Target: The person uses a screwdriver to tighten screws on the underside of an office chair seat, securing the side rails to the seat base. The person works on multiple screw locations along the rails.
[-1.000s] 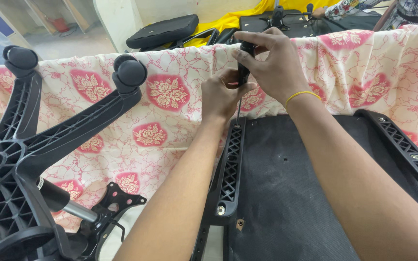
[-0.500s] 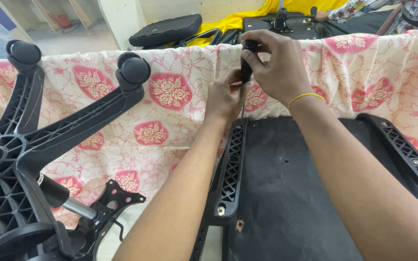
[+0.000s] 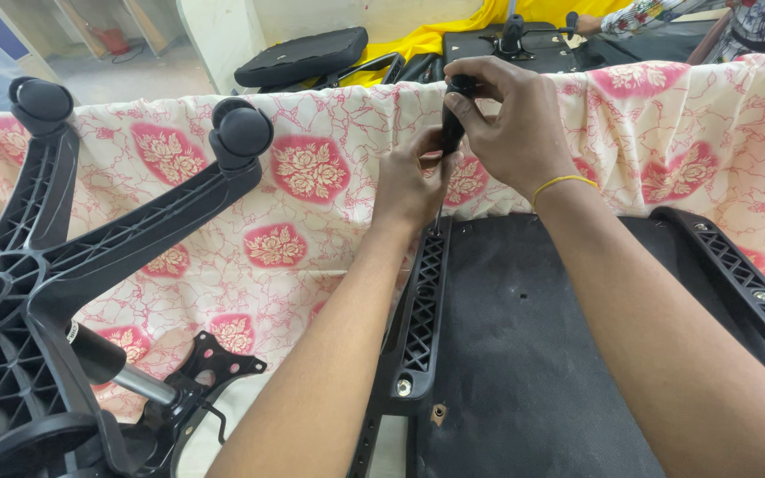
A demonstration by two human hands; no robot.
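Seemingly mid-fastening, the right hand [image 3: 515, 124] gripped a black screwdriver [image 3: 451, 124], fingers curled around its handle, while the left hand [image 3: 413, 181] pinched its shaft at the armrest bracket's [image 3: 422, 301] far end; a near screw [image 3: 404, 386] already sat in place.

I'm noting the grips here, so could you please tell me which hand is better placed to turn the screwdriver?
Probably the right hand: it wraps the black screwdriver handle from above. The left hand sits lower, steadying the shaft near the black armrest bracket.
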